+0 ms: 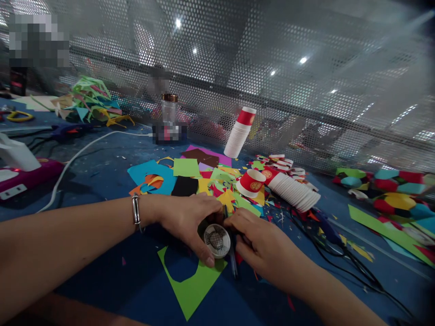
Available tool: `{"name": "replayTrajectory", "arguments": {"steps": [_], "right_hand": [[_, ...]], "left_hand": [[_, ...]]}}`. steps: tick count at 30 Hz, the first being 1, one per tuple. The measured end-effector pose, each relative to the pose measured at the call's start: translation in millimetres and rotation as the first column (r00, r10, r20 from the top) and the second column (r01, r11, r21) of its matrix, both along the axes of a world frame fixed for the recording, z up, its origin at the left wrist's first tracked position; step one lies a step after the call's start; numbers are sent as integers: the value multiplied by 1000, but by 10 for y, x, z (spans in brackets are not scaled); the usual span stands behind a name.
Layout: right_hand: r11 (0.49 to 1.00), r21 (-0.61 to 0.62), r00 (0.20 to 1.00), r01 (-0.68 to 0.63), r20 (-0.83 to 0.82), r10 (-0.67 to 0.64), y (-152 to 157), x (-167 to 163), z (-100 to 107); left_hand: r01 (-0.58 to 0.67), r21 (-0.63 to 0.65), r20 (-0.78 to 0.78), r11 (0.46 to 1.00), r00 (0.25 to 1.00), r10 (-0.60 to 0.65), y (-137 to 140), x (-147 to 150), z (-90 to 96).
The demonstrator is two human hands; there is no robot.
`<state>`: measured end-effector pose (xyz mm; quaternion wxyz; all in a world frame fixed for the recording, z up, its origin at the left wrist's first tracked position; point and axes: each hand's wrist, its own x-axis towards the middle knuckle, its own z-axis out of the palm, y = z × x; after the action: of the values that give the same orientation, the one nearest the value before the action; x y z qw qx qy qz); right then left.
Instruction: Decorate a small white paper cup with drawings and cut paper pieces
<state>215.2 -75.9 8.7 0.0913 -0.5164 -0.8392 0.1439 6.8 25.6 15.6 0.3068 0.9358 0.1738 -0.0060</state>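
My left hand (190, 222), with a metal bracelet at its wrist, curves its thumb and fingers around a white paper cup (217, 241). The cup's round end faces up and shows dark crossed lines inside a white rim. Close on its right, my right hand (253, 237) has its fingers curled over a dark pen (234, 260), whose two ends show above and below the index finger. Under the left thumb lies a sheet of green paper (190, 290) with a large rounded hole cut out.
Coloured paper scraps (186, 167), a red-and-white cup (250, 183) and a lying cup stack (292, 190) are beyond my hands. Another cup stack (239, 131) stands farther back. A glue gun (328, 228) with cables is at right; a purple power strip (32, 179) is at left.
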Motion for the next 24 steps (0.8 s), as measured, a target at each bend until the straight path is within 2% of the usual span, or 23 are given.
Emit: {"name": "replayTrajectory", "arguments": {"steps": [24], "right_hand": [[1000, 21, 1000, 8, -7, -8, 14, -3, -20]], "left_hand": [[8, -12, -4, 1000, 1000, -9, 10, 7, 15]]}}
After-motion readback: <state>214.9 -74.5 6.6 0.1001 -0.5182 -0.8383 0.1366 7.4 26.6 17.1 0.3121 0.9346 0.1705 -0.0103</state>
